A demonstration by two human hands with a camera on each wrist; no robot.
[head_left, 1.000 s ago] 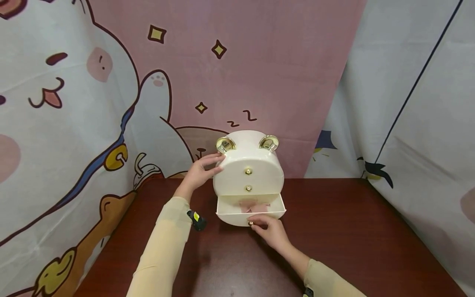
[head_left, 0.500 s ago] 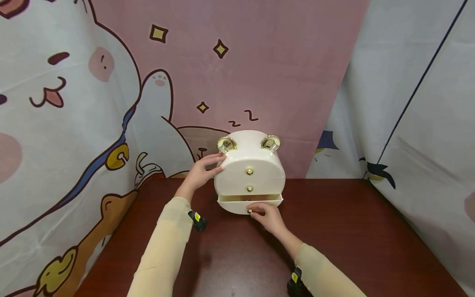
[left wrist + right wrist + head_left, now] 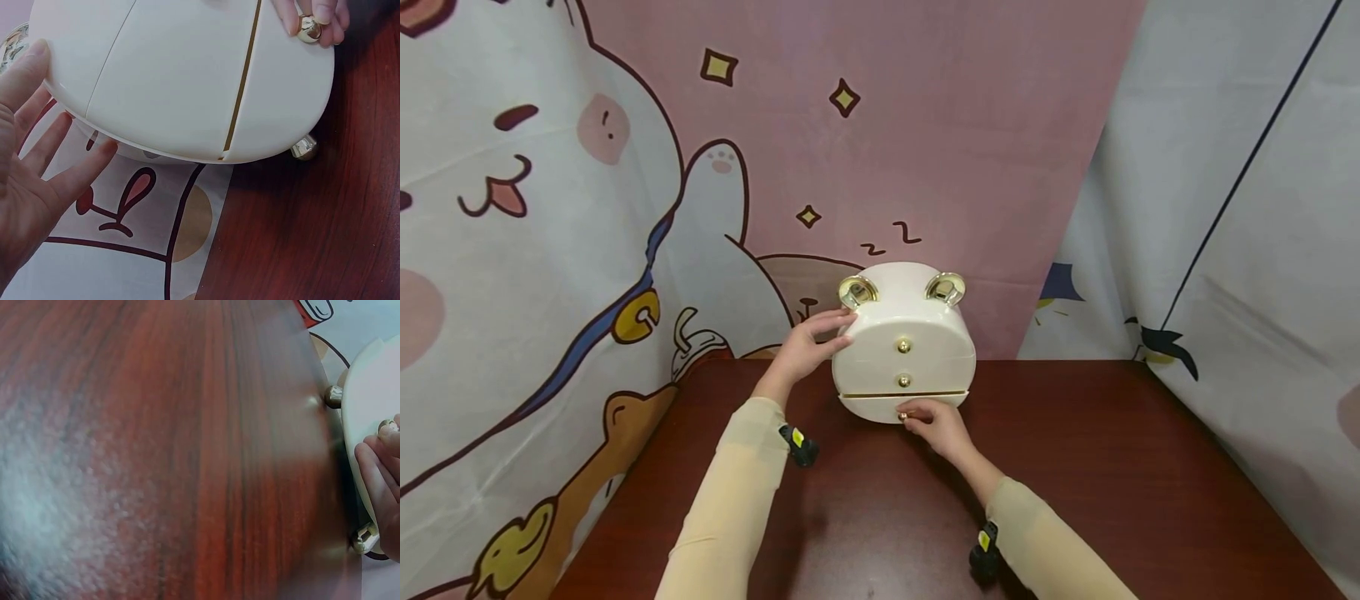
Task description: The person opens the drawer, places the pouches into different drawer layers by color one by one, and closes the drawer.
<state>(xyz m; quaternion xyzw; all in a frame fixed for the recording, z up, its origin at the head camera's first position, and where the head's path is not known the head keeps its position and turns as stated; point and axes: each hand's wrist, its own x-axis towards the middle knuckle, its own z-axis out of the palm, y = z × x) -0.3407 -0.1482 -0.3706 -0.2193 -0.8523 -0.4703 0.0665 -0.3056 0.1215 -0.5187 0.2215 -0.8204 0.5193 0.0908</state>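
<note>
A white rounded drawer box (image 3: 880, 360) with two gold ears stands on the table. Its bottom drawer (image 3: 868, 407) is almost flush, with a thin gap along its upper edge. My right hand (image 3: 942, 429) pinches the gold knob (image 3: 309, 29) of that drawer between thumb and fingers. Against the box's left side rests my left hand (image 3: 805, 354), its fingers spread and fairly straight, as the left wrist view (image 3: 31, 162) shows. Two more gold knobs sit above, on the upper drawers. What lies inside the bottom drawer is hidden.
The dark red-brown table (image 3: 865, 533) reaches toward me and to both sides. Behind it hangs a printed cartoon cloth (image 3: 970, 167), close to the back of the box. Small gold feet (image 3: 365, 539) hold the box off the tabletop.
The bottom drawer has slid inward from well open to nearly closed, my right hand moving with its knob. The pink contents seen earlier are out of sight. My left hand stays put.
</note>
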